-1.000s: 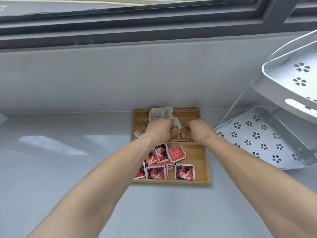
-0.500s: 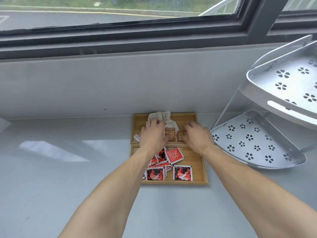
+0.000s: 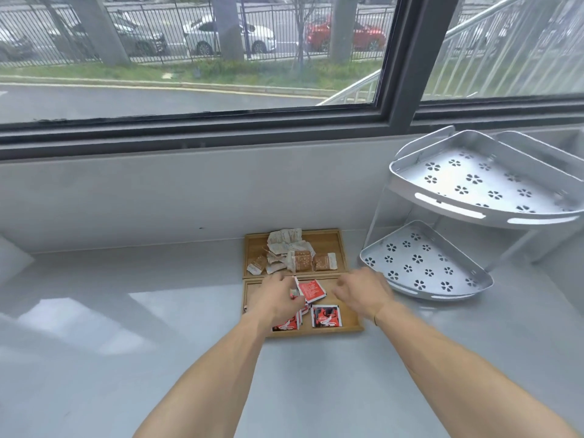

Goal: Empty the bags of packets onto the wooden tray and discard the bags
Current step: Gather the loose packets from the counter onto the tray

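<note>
Head view: wooden tray against the back wall, split into two compartments. Far compartment filled with brown and cream packets, some crumpled, heaped toward the left and middle. Near compartment filled with red packets, one flat near the front rail, another lifted and tilted beside the left thumb.

Left hand over the near compartment, fingers curled, apparently pinching the tilted red packet; contact partly hidden, so grip not certain. Right hand loosely spread and empty, hovering above the right end of the near compartment, touching nothing visible.

Half a second ago both hands pressed down on the brown packets in the far compartment; now pulled back toward the body and shifted over the red ones. Brown pile left alone, looking settled. Suggests tidying of the far compartment finished and attention turned to the red packets.

No bag visible anywhere, so emptying probably complete and discarding either done or out of sight.

Just right of the tray, a metal corner rack with two perforated shelves on the grey surface. Window above.
</note>
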Demonstrator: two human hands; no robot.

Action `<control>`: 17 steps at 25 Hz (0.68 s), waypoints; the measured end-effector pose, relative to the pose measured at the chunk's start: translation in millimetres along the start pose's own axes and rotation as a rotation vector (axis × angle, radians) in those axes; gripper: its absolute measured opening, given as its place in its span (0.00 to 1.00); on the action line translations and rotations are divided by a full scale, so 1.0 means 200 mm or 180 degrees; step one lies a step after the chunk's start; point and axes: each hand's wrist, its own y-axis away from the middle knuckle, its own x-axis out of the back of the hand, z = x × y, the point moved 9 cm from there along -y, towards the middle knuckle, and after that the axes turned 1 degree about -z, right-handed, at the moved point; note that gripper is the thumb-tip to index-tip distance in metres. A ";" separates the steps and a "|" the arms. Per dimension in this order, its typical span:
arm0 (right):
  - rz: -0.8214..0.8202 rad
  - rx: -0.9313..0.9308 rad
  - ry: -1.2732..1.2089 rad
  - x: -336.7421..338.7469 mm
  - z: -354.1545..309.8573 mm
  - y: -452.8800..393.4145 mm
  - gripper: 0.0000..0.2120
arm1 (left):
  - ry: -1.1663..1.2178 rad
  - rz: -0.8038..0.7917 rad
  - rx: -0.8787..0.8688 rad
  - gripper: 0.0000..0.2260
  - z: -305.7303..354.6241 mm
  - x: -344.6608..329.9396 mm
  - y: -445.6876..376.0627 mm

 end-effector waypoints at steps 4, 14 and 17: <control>-0.0051 -0.0123 0.0037 0.04 0.03 0.26 0.20 | 0.0015 -0.0172 -0.0217 0.19 0.06 -0.05 0.20; -0.0135 -0.0816 -0.0381 -0.09 0.22 0.92 0.19 | -0.0038 -0.0438 -0.1001 0.17 0.29 -0.19 0.51; -0.0067 -0.1054 -0.0475 -0.13 0.34 1.12 0.19 | -0.0089 -0.0531 -0.1319 0.17 0.45 -0.25 0.56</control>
